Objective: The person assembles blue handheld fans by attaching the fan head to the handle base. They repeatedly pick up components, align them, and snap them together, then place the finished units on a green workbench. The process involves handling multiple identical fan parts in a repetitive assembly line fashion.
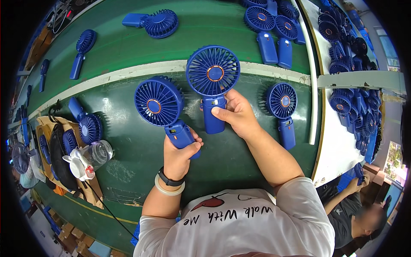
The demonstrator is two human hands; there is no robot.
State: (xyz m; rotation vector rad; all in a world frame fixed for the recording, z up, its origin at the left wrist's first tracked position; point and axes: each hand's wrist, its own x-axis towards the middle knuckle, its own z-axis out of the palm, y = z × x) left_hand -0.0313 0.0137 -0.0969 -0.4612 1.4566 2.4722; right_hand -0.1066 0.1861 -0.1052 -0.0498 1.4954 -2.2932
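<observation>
My left hand [180,156] grips the handle of a blue handheld fan [159,102], whose round grille faces up at me. My right hand [236,113] holds a second blue handheld fan [212,70] by its handle, just right of the first. Both fans are raised over the green work surface [128,141]. A dark watch and a pale bangle sit on my left wrist.
Another blue fan [283,105] lies flat to the right. More fans lie on the far belt [158,23] and at the left [85,124]. A clear bottle [96,155] lies at left. Several fans fill a white table [349,103]. Another person sits at lower right [355,210].
</observation>
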